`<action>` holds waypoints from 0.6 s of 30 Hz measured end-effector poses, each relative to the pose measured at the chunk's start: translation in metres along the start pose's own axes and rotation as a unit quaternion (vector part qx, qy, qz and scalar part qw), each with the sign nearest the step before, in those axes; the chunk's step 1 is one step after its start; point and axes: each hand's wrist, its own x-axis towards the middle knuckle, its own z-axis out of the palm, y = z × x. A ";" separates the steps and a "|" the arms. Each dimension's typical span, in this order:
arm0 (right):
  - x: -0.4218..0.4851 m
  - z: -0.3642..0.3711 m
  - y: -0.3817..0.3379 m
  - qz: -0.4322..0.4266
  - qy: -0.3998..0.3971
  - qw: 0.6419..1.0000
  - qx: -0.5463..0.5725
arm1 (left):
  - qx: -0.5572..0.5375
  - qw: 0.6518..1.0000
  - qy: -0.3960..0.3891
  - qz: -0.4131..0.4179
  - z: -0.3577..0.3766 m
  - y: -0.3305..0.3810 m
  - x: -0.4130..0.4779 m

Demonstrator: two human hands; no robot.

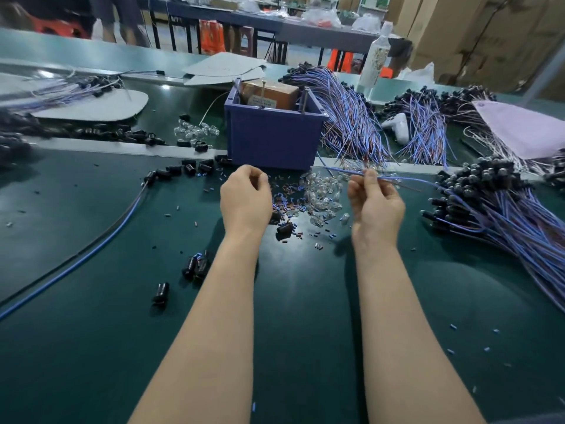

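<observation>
My right hand (375,199) pinches a thin blue wire (406,179) between thumb and fingertips; the wire runs right toward a heap of finished leads with black sockets (489,191). My left hand (245,199) hovers over the green bench with fingers curled inward; whether it holds a small part is hidden. Between both hands lies a pile of small clear bulbs (324,194) and cut sleeve bits (286,201). A loose black socket (284,228) lies just below them.
A blue plastic bin (272,133) with a cardboard box inside stands behind the hands. Bundles of blue-brown wires (351,117) lie to its right, loose black sockets (189,168) to its left. A long blue cable (101,240) curves across the left bench.
</observation>
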 end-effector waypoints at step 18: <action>-0.041 0.029 0.018 0.109 -0.267 0.910 -0.297 | -0.379 0.916 -0.022 -0.127 0.012 0.017 -0.009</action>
